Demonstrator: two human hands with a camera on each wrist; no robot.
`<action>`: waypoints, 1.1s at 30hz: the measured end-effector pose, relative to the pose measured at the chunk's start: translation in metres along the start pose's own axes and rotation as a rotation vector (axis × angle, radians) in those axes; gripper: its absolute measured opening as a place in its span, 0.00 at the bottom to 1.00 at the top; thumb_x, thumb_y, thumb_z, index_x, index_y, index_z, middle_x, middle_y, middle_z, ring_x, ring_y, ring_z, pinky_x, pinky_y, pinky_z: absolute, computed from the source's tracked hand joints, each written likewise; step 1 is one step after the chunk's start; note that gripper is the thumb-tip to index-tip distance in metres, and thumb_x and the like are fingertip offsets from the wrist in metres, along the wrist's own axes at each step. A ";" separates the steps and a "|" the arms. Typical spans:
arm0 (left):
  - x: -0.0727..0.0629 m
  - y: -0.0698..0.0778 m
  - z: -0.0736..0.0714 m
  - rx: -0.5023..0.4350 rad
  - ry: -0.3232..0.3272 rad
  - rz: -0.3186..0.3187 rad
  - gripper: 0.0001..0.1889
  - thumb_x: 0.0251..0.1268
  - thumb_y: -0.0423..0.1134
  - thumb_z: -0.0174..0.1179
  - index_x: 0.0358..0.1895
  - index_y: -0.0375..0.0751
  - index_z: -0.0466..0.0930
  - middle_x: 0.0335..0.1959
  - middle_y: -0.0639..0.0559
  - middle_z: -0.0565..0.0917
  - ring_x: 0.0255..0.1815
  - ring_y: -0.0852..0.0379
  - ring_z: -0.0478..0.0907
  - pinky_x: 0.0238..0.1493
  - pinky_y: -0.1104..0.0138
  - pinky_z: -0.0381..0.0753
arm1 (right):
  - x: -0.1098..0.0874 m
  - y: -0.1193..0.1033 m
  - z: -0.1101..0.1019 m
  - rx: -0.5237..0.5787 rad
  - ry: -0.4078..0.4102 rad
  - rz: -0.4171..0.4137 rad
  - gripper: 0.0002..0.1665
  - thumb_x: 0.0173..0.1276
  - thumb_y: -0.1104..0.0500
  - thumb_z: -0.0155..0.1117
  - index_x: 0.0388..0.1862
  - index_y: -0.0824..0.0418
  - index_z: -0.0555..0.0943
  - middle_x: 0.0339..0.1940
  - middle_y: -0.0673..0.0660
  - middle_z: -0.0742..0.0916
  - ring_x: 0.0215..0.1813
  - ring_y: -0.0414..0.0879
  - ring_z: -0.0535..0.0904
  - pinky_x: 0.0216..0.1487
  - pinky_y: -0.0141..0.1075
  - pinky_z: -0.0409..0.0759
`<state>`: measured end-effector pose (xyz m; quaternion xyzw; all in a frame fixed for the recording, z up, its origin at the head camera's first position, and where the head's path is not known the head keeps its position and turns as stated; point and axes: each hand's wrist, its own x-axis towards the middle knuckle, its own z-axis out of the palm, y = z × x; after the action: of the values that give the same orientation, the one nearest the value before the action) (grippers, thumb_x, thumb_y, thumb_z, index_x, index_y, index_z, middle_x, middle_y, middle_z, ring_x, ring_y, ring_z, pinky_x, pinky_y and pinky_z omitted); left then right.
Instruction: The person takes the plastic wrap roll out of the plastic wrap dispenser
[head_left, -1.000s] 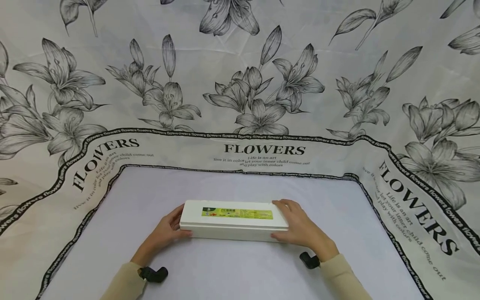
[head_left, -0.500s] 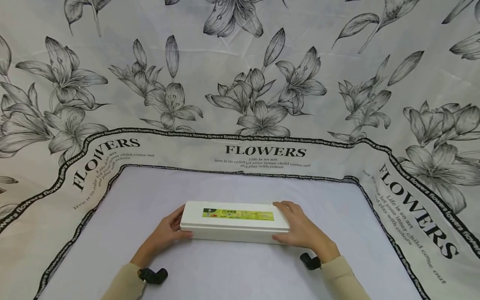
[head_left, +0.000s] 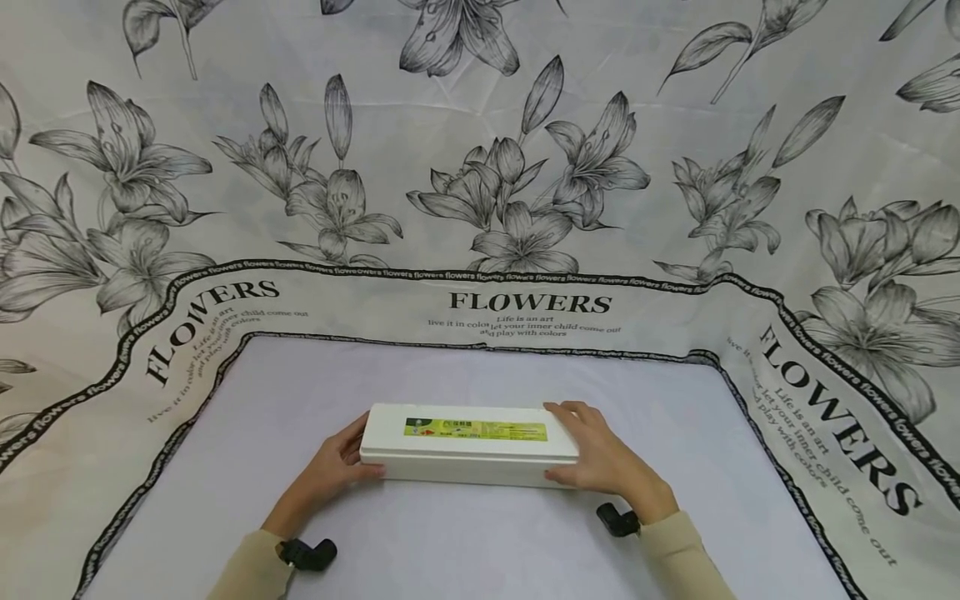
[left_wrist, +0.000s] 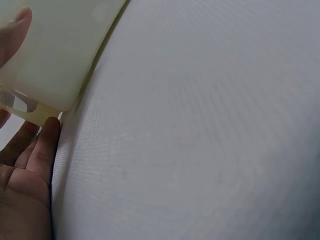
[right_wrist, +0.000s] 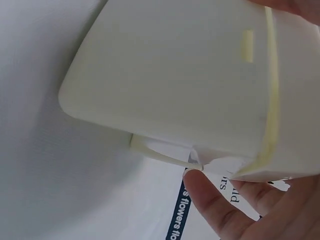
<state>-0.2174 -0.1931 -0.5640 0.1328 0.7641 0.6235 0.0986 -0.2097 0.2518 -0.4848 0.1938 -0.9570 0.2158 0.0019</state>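
A long white cling film box (head_left: 468,467) with a yellow-green label (head_left: 476,428) lies lengthwise across the white table, its lid down. My left hand (head_left: 337,462) holds the left end, thumb on the front face and fingers around the end. At the opposite end my right hand (head_left: 600,450) grips likewise, its thumb low on the front and its fingers over the far corner. In the left wrist view the fingertips (left_wrist: 49,131) reach a handle-like loop at the end of the box. The right wrist view shows a fingertip (right_wrist: 197,182) at a similar loop.
White cloth (head_left: 450,542) covers the table. A dark-edged border with "FLOWERS" lettering (head_left: 530,302) runs round it, and a flower-printed curtain (head_left: 517,167) rises behind. Black wrist cameras (head_left: 309,554) sit by the beige sleeves (head_left: 251,567).
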 end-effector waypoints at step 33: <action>0.000 -0.002 -0.003 -0.008 -0.019 -0.027 0.59 0.54 0.40 0.80 0.84 0.43 0.46 0.84 0.39 0.53 0.80 0.38 0.62 0.68 0.73 0.73 | 0.008 -0.015 -0.019 0.023 -0.148 0.042 0.61 0.48 0.43 0.82 0.81 0.51 0.65 0.76 0.64 0.73 0.73 0.67 0.67 0.63 0.68 0.74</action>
<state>-0.2181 -0.1961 -0.5652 0.1282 0.7625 0.6237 0.1148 -0.2133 0.2443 -0.4603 0.1892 -0.9558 0.2119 -0.0759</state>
